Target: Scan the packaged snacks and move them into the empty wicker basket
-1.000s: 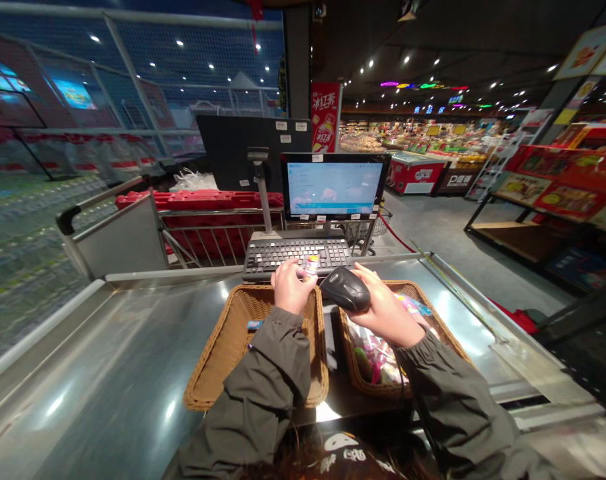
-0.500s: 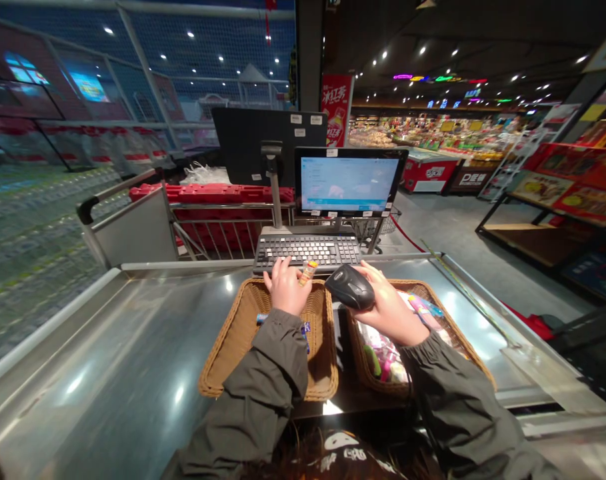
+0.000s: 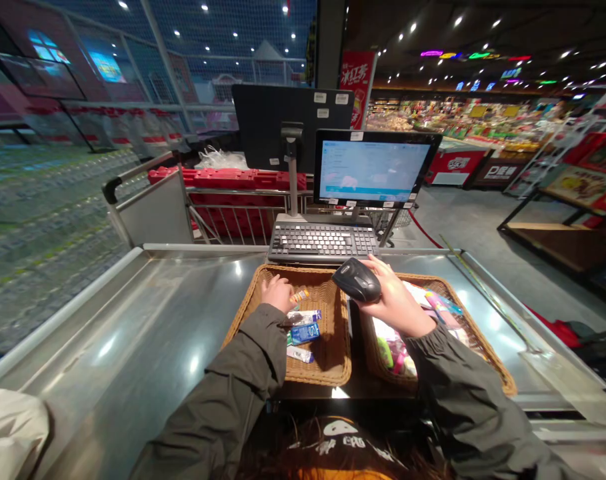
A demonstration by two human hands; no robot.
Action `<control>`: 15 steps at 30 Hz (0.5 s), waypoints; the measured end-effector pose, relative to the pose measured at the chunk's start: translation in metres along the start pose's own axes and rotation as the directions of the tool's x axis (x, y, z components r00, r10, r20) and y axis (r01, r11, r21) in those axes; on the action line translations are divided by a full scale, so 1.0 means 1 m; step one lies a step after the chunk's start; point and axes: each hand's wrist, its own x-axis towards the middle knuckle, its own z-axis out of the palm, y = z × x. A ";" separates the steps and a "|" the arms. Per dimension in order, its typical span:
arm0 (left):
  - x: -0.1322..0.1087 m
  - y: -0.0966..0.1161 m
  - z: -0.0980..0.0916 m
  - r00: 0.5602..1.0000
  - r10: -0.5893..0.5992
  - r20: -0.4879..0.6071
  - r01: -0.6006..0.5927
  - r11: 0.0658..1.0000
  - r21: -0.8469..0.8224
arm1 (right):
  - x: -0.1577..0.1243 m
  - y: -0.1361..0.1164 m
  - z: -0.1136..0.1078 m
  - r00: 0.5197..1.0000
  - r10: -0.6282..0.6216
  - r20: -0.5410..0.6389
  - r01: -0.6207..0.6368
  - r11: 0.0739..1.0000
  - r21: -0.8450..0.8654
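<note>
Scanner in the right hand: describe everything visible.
The scanner is black, rounded and slightly glossy, plastic by its look, with a faint pale marking near the nose. The right hand wraps its rear, hiding the handle. Its nose points leftward in the image, above the inner rim of the left wicker basket; only the hand visibly touches it.

Grips a black plastic handheld scanner point(image 3: 357, 280) in the right hand point(image 3: 393, 299); dips the left hand point(image 3: 277, 294) into the left brown wicker basket point(image 3: 347, 340), beside a small orange packet point(image 3: 301, 295), beyond blue-and-white packets point(image 3: 307, 332). Faces a black keyboard point(image 3: 323, 240) on the far side.
</note>
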 end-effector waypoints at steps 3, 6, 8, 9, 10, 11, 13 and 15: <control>-0.004 -0.014 0.012 0.998 -0.006 0.060 0.005 1.000 0.012 | 0.002 -0.003 0.005 1.000 -0.002 0.011 0.001 1.000 0.003; -0.006 -0.021 0.028 0.992 0.015 0.123 -0.019 1.000 0.025 | 0.005 -0.007 0.009 0.999 -0.008 0.037 0.007 1.000 0.009; -0.005 -0.021 0.038 0.986 0.045 0.161 -0.051 0.998 0.030 | 0.007 -0.009 0.012 0.998 -0.009 0.056 0.008 1.000 0.011; -0.005 -0.021 0.043 0.982 0.064 0.177 -0.070 0.997 0.031 | 0.008 -0.010 0.013 0.998 -0.007 0.065 0.006 1.000 0.011; -0.005 -0.021 0.047 0.978 0.083 0.193 -0.091 0.995 0.033 | 0.009 -0.010 0.014 0.998 -0.005 0.070 0.005 1.000 0.012; -0.005 -0.021 0.051 0.973 0.100 0.207 -0.109 0.993 0.034 | 0.010 -0.011 0.015 0.997 -0.004 0.073 0.003 1.000 0.014; -0.006 -0.020 0.057 0.964 0.126 0.235 -0.138 0.990 0.037 | 0.010 -0.012 0.016 0.997 -0.004 0.074 0.002 1.000 0.019; -0.010 -0.020 0.061 0.956 0.135 0.262 -0.150 0.988 0.040 | 0.011 -0.013 0.016 0.997 -0.009 0.071 0.008 1.000 0.023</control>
